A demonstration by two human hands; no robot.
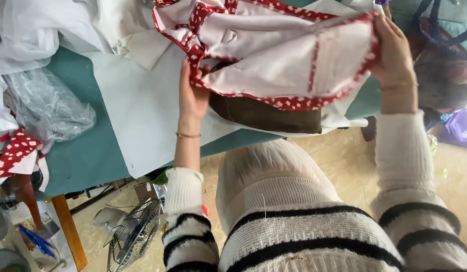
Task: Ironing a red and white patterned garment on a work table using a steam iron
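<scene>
I see the white cloth piece with red dotted trim (pixel 284 60) stretched lengthwise between both hands, left hand (pixel 192 95) and right hand (pixel 394 53) fingers pinching opposite edges.

A single head-worn camera looks steeply down from above the person, close in. Their striped cream knit sweater (pixel 304 236) fills the lower centre of the frame; the green-topped work table (pixel 87 151) runs across the upper left, and the beige tiled floor (pixel 349 161) shows at right and below.
</scene>
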